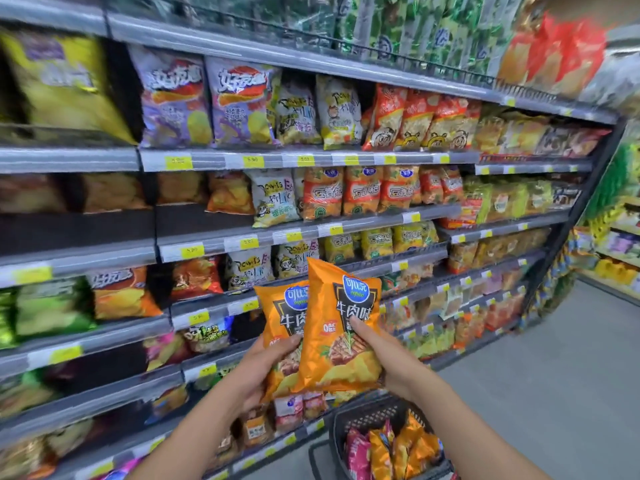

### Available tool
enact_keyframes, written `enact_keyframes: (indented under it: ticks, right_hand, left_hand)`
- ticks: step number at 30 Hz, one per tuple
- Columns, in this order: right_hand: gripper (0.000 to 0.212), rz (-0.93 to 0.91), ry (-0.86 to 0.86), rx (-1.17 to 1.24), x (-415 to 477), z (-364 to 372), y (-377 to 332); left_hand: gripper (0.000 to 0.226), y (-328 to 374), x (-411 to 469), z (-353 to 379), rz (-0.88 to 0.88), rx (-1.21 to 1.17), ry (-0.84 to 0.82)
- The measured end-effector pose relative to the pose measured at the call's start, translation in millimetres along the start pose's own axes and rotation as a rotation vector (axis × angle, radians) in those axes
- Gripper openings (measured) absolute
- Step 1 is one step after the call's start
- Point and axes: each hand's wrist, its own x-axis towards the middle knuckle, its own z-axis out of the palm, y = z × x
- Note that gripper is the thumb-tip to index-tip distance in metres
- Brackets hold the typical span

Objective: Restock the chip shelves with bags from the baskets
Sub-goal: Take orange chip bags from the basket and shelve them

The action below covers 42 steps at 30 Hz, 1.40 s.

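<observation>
Much of the left side is smeared by blur, so the packets there cannot be read, and the chip shelves (311, 160) run out of view at the top and the left. The front orange bag (341, 327) covers the right half of the rear orange bag (277, 315). Both are held upright in front of the middle shelves. The left hand (268, 365) pinches the rear bag with the thumb on its face, and the right hand (389, 358) grips the front bag the same way. The fingers behind are hidden, probably curled round the backs. Below, the dark basket (363, 415) is cut off by the lower edge, with orange and pink packets (398, 445) standing in it. A bare dark stretch of shelf board (201, 220) lies up left of the bags. Grey floor (536, 393) opens to the right.
</observation>
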Motion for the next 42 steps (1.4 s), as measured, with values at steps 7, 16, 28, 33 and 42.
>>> enact_keyframes:
  ticks: [7, 16, 28, 33, 42]
  right_hand:
    - [0.036, -0.103, -0.117, -0.065, -39.0, 70.7, -17.5]
    - [0.040, -0.245, -0.253, -0.168, -52.4, 183.3, -37.5]
    - [0.031, -0.497, -0.386, -0.227, -82.2, 395.5, -57.6]
    - [0.029, -0.567, -0.408, -0.248, -103.8, 492.7, -63.4]
    - [0.014, -0.661, -0.396, -0.213, -144.0, 626.9, -86.5]
  left_hand:
    - [0.117, 20.0, -84.3, -37.1, 0.203, 0.113, 0.171]
    - [0.083, 45.9, -193.6, -125.9, 0.313, 0.104, 0.427]
    - [0.053, 81.9, -379.7, -276.3, 0.402, 0.169, 0.765]
    - [0.052, 102.4, -463.0, -346.1, 0.423, 0.204, 0.842]
    - [0.064, 148.2, -576.3, -439.2, 0.526, 0.229, 0.901]
